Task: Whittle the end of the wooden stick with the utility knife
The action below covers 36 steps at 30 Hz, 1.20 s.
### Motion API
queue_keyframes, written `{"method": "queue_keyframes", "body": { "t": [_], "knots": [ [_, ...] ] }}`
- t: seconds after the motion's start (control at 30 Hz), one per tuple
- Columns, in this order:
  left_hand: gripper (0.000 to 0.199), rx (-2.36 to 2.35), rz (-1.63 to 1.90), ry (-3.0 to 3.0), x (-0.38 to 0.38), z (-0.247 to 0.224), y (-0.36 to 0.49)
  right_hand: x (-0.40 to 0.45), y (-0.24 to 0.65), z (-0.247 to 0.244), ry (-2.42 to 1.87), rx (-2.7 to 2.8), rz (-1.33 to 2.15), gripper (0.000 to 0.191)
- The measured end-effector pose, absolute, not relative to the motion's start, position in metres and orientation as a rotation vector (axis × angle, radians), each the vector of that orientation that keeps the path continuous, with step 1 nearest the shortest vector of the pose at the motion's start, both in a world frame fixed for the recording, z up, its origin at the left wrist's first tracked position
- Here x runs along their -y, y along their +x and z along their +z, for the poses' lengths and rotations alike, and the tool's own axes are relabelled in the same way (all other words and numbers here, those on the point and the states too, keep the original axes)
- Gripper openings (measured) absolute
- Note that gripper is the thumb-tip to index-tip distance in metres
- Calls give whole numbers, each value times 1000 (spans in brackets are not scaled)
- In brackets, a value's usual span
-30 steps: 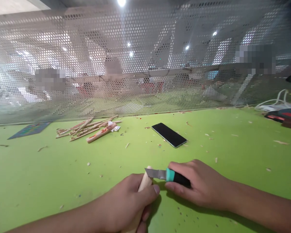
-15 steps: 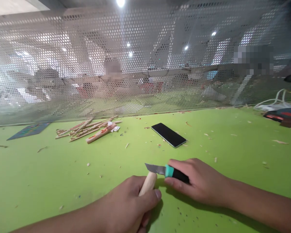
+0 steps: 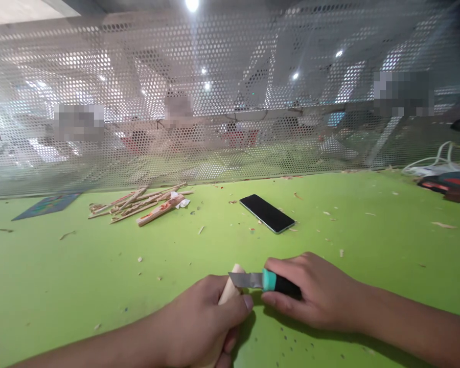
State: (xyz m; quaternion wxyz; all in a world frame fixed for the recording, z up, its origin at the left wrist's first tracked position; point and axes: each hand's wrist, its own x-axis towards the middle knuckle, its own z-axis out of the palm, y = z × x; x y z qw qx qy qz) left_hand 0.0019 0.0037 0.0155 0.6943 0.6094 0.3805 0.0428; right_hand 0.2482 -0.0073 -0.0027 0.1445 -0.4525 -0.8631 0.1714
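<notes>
My left hand (image 3: 207,322) is wrapped round a pale wooden stick (image 3: 229,292), whose rounded top end sticks out above the thumb. In my right hand (image 3: 310,294) is a carving knife (image 3: 247,279) with a black and teal handle and a slanted blade. The blade lies across the stick a little below its tip, close to my left thumb. The lower part of the stick is mostly covered by my left fingers. A dark smartphone (image 3: 267,213) lies on the table beyond both hands.
On the green table (image 3: 80,276) wood shavings are scattered. At the back left are carved wooden sticks (image 3: 134,204) and a flat blue sheet (image 3: 46,206). A power tool (image 3: 448,181) and white cable (image 3: 440,156) lie at the far right. A perforated screen (image 3: 222,148) borders the back.
The knife blade has moved from the stick's top end to slightly lower down its side. The stick has tilted a little, its tip now showing above the blade.
</notes>
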Motion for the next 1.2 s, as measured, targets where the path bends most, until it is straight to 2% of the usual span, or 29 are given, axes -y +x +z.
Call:
{"method": "queue_keyframes", "body": {
  "t": [1.2],
  "knots": [
    [46, -831, 101, 1363, -5, 15, 2, 8, 246, -4, -1308, 2459, 461, 54]
  ]
}}
